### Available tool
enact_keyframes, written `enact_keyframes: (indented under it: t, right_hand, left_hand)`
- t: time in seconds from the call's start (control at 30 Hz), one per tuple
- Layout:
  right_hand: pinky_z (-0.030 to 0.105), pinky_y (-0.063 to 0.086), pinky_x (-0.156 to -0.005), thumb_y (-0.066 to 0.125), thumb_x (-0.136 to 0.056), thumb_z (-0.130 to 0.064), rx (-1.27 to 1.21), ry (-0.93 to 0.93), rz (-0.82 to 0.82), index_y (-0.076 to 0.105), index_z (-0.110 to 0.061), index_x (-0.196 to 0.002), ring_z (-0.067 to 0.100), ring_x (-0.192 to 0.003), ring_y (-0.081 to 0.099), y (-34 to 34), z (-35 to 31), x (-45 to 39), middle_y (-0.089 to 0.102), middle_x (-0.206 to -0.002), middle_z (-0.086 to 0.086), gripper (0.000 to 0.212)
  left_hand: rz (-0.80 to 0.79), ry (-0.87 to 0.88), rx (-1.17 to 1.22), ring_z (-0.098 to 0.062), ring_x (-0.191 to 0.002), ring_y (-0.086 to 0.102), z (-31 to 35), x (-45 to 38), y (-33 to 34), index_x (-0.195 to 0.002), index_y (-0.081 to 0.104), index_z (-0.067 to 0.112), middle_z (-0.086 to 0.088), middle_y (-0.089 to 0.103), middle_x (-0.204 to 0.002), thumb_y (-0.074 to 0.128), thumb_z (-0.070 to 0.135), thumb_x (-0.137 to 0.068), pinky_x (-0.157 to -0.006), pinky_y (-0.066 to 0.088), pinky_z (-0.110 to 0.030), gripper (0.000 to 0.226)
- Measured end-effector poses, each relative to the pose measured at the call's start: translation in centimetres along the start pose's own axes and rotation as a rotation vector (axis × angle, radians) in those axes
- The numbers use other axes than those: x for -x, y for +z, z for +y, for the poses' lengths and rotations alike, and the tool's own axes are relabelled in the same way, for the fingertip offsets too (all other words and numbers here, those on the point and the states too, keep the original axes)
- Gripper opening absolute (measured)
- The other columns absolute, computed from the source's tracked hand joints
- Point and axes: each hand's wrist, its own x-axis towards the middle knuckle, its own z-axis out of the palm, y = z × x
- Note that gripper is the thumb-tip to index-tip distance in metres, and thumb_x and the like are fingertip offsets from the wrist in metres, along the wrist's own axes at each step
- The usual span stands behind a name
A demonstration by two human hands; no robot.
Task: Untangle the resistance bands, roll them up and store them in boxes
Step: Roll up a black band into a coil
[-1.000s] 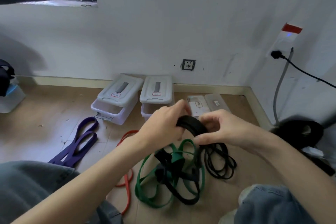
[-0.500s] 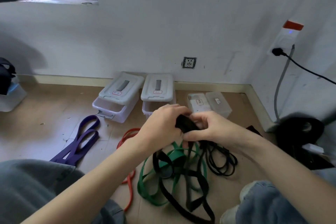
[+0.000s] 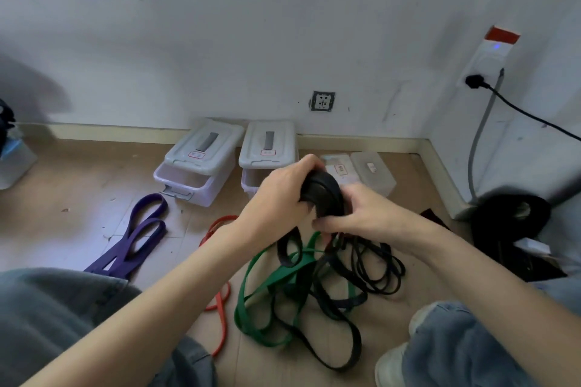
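Note:
My left hand (image 3: 279, 198) and my right hand (image 3: 361, 214) both grip a rolled part of a wide black resistance band (image 3: 323, 195), held above the floor. Its loose tail (image 3: 339, 336) hangs down into a tangle with a green band (image 3: 251, 302) and a thin black band (image 3: 377, 267). A red band (image 3: 221, 302) lies left of the tangle, and a purple band (image 3: 135, 239) lies farther left. Two white boxes (image 3: 195, 179) (image 3: 267, 157) with lids askew stand by the wall. Two small clear boxes (image 3: 374, 170) sit to their right.
My knees in jeans frame the bottom corners, with a white shoe (image 3: 393, 364) at lower right. A black bag (image 3: 509, 220) sits in the right corner under a plugged-in cable (image 3: 515, 107). A wall socket (image 3: 323, 100) is above the boxes. A clear container (image 3: 15, 160) stands far left.
Both hands have turned the black roll between them, and it looks thicker. The hanging tail has shifted over the green band on the floor.

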Motion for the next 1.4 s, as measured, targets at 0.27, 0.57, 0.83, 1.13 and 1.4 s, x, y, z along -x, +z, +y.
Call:
enact_keyframes:
  t: [0.27, 0.57, 0.83, 1.13, 1.4]
  right_hand:
    - [0.017, 0.046, -0.055, 0.065, -0.081, -0.009, 0.352, 0.005, 0.096, 0.061, -0.016, -0.087, 0.006, -0.055, 0.061, -2.9, 0.4, 0.3, 0.062, -0.064, -0.006, 0.010]
    - [0.028, 0.047, -0.064, 0.062, -0.088, -0.013, 0.159, -0.099, 0.122, 0.062, -0.013, -0.095, 0.017, -0.066, 0.057, -0.8, 0.8, -0.4, 0.060, -0.076, 0.004, 0.006]
    - [0.015, 0.043, -0.053, 0.058, -0.089, -0.003, -0.179, -0.136, 0.485, 0.062, -0.025, -0.106, 0.004, -0.052, 0.048, -4.0, 1.9, -0.7, 0.063, -0.079, 0.004, 0.029]
    - [0.022, 0.045, -0.069, 0.067, -0.083, -0.008, 0.214, 0.007, 0.581, 0.064, -0.034, -0.081, 0.011, -0.083, 0.060, -4.3, 3.7, -0.8, 0.066, -0.088, -0.008, 0.026]
    - [0.013, 0.039, -0.063, 0.069, -0.081, -0.006, 0.295, 0.090, 0.797, 0.068, -0.026, -0.087, 0.013, -0.088, 0.061, -4.5, 4.8, -1.1, 0.068, -0.094, -0.003, 0.020]
  left_hand:
    - [-0.371, -0.251, 0.085, -0.006, -0.055, 0.047, -2.6, 0.8, -1.1, -0.078, 0.056, 0.019, 0.009, 0.053, -0.064, 0.072, 0.019, -0.076, -0.055, 0.039, -0.020, 0.016]
    - [-0.202, -0.078, -0.090, 0.006, -0.054, 0.050, -2.2, 0.9, 0.1, -0.080, 0.052, 0.022, 0.016, 0.049, -0.056, 0.071, 0.018, -0.075, -0.053, 0.037, -0.012, 0.020]
    - [-0.276, -0.424, -0.087, -0.021, -0.071, 0.056, -5.9, 2.3, -0.2, -0.079, 0.055, 0.020, 0.003, 0.057, -0.070, 0.063, 0.013, -0.083, -0.063, 0.043, -0.028, 0.011]
    - [0.243, -0.919, 1.192, -0.013, -0.065, 0.070, -4.1, 0.6, -2.8, -0.102, 0.059, -0.001, -0.013, 0.069, -0.081, 0.059, 0.010, -0.087, -0.055, 0.054, -0.016, 0.018]
    - [-0.351, -0.702, 1.351, -0.003, -0.048, 0.060, -1.8, 0.7, -4.1, -0.088, 0.072, 0.007, -0.006, 0.070, -0.076, 0.054, 0.023, -0.080, -0.044, 0.049, -0.011, 0.026]
